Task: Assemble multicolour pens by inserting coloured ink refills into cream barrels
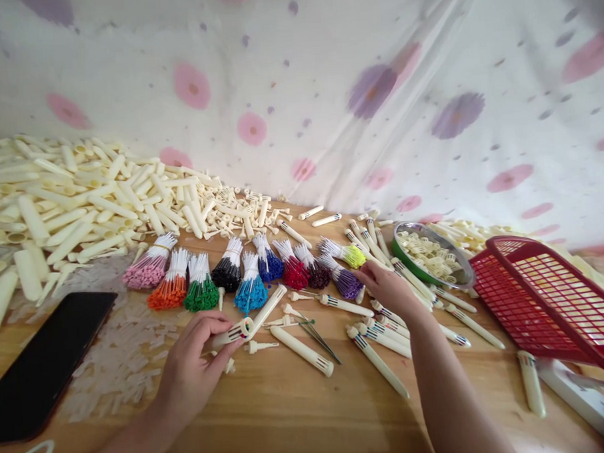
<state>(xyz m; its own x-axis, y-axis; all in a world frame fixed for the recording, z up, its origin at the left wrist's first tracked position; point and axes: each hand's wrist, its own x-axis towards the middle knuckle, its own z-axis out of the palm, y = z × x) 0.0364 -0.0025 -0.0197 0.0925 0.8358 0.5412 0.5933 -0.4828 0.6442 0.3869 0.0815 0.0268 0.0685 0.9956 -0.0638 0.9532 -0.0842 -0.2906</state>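
**Barrel in left, sticks at right: keep one steady, pick singly**

Left hand (200, 351) is clamped on a slotted pen barrel (234, 332), fingers around its side, mouth clear and facing right. Coloured bits show inside the rim. Good grip: firm, nothing over the mouth. I'd keep it tipped a little upward so nothing loose slides out, and not squeeze hard.

Right hand (385, 286) is at the yellow bundle (353, 255), fingertips by its coloured ends, just above the purple bundle (347, 281). Can't tell if the fingers are together on a stick or apart. Advice: pinch one stick only, pull straight along its length. The sticks look thin, so a sideways tug could bend one or spill the bundle.

Further out: a loose barrel (302, 350) lies on the desk (270, 415) between the hands. Capped pens (380, 360) sit by the right forearm; watch the sleeve-side swing, easy to knock them. Green bowl (396, 248) and red basket (490, 312) are beyond, right. Phone (50, 364) far left.
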